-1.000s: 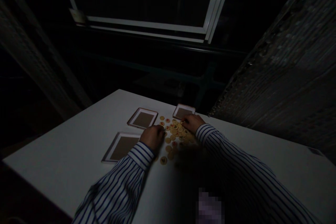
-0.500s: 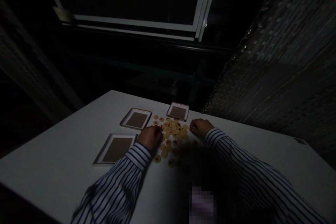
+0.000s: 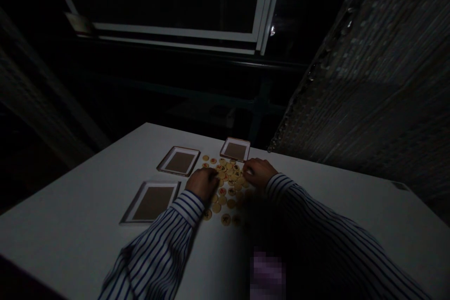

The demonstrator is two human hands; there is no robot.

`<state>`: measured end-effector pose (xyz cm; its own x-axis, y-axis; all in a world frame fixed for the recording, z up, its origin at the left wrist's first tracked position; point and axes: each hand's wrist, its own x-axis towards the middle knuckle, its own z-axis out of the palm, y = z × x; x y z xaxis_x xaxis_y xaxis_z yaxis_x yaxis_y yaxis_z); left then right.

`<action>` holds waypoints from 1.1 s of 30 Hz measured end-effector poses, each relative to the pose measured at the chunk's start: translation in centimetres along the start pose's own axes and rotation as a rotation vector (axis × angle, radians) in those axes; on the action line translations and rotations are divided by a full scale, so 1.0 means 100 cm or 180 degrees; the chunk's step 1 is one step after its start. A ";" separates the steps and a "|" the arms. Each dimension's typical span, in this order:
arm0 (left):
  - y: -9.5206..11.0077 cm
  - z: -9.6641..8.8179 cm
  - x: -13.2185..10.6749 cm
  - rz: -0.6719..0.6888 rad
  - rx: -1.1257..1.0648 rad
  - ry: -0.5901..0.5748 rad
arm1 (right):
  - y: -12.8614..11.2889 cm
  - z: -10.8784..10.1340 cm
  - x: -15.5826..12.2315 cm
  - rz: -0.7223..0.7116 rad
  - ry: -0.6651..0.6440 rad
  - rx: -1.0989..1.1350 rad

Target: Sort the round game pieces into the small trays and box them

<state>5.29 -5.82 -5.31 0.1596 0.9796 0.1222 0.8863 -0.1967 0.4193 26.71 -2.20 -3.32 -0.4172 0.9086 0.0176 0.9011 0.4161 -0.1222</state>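
Several round yellow tokens point(image 3: 227, 182) with red and dark marks lie spread in a pile on a white table point(image 3: 87, 206). My left hand point(image 3: 203, 183) rests at the pile's left edge, its fingers curled down onto the tokens. At the pile's right edge my right hand point(image 3: 258, 172) is also curled, fingertips on the tokens. What either hand holds, if anything, is hidden in the dim light. Both arms wear blue-striped white sleeves.
Three shallow square trays with brown insides lie round the pile: one near left point(image 3: 152, 201), one far left point(image 3: 179, 161), one at the back point(image 3: 235, 150). A dark window frame point(image 3: 176, 33) and a brick-like wall point(image 3: 379, 79) stand beyond the table. The room is very dark.
My right hand drew away to the right of the pile, then came back in to its right edge. My left hand stayed at the left edge. The view shifted slightly.
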 end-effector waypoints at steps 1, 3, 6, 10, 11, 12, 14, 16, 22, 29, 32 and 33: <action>0.000 0.000 0.001 0.0019 0.0003 0.0000 | -0.005 0.000 0.002 -0.0069 -0.0016 0.0027; -0.001 0.000 0.002 -0.0013 0.0000 -0.0029 | -0.014 0.001 0.006 -0.0167 -0.0022 0.0045; -0.002 0.000 0.003 -0.0127 -0.0014 -0.0070 | -0.020 0.003 0.011 -0.0217 -0.0057 -0.0024; -0.003 0.000 0.003 -0.0168 -0.0036 -0.0103 | -0.023 0.006 0.014 -0.0239 -0.0129 -0.0140; -0.003 0.000 0.003 -0.0165 -0.0040 -0.0090 | -0.023 0.007 0.014 -0.0238 -0.0146 -0.0153; -0.003 0.000 0.003 -0.0154 -0.0039 -0.0078 | -0.022 0.007 0.014 -0.0233 -0.0152 -0.0154; -0.002 0.000 0.002 -0.0107 -0.0033 -0.0074 | -0.019 0.004 0.012 -0.0214 -0.0108 -0.0105; -0.001 -0.001 0.001 -0.0070 -0.0023 -0.0083 | -0.012 0.000 0.009 -0.0158 -0.0027 -0.0025; 0.002 -0.001 0.000 0.0004 0.0057 -0.0064 | 0.009 -0.010 -0.010 0.0092 -0.0206 -0.0176; 0.002 0.002 -0.001 0.0039 0.0149 -0.0073 | 0.013 0.002 -0.022 -0.0055 -0.0386 -0.0465; 0.003 0.002 -0.001 0.0040 0.0174 -0.0080 | 0.013 0.006 -0.022 -0.0097 -0.0433 -0.0509; 0.003 0.001 -0.001 0.0042 0.0176 -0.0090 | 0.013 0.006 -0.022 -0.0093 -0.0457 -0.0522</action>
<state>5.62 -5.96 -5.30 0.1827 0.9779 0.1016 0.9065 -0.2076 0.3675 28.67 -3.66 -4.14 -0.4454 0.8867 -0.1242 0.8907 0.4529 0.0395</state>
